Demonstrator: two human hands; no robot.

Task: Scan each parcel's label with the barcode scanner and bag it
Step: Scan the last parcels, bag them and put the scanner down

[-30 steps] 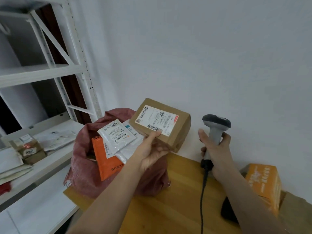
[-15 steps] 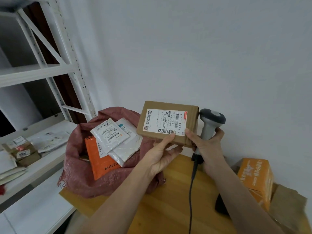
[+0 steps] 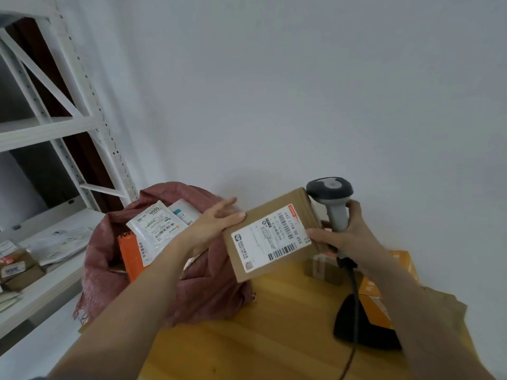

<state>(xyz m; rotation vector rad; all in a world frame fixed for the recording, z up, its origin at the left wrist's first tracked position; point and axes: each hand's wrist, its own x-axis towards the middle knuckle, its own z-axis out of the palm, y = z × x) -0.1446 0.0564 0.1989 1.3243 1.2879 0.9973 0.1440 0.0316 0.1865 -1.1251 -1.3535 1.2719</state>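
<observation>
Box (image 3: 270,237) sits tilted above the table (image 3: 274,325), label up: your left hand (image 3: 211,229) grips its left edge, while your right hand (image 3: 344,235) clutches the scanner (image 3: 333,204) and touches the box's right edge.

scanner (image 3: 333,204) window hidden behind cardboard parcel (image 3: 270,234). small print on its label (image 3: 270,237) too fine to read. black base (image 3: 365,327) at 4 o'clock partly covered by right forearm. shelf (image 3: 41,286) cut off at 9 o'clock.
</observation>
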